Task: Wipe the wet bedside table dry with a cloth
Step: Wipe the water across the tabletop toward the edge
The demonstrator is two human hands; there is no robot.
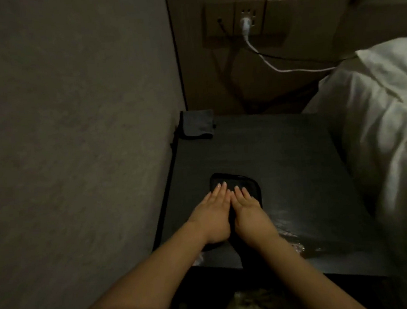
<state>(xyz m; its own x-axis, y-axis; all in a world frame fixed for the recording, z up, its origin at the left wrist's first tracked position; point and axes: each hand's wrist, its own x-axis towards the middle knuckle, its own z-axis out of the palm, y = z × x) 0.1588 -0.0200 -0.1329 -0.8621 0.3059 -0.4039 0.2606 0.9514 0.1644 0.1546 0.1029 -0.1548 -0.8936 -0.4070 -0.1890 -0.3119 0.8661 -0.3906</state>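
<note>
Head view of a dark bedside table (pixel 283 162) in dim light. Near the table's front-left part lay a dark cloth (pixel 238 182), flat on the top, with both hands pressed on it side by side. The left hand (pixel 210 213) lay palm down with its fingers straight and close together, fingertips reaching onto the cloth's far half. The right hand (pixel 249 211) lay likewise flat, fingers straight, touching the left hand along the forefinger side; neither hand gripped the cloth, both only pressed it down. Water (pixel 294 242) glistened on the table's front edge, just to the right of the right wrist, and a smaller shine showed at the front edge below the left wrist. At the table's back-left corner a second, grey cloth (pixel 197 124) lay folded against the wall (pixel 74 140). Behind the table a socket panel (pixel 236 22) held a white plug (pixel 246 25), whose white cable (pixel 288 70) ran toward the white bedding (pixel 377 116) lying along the table's right side.
</note>
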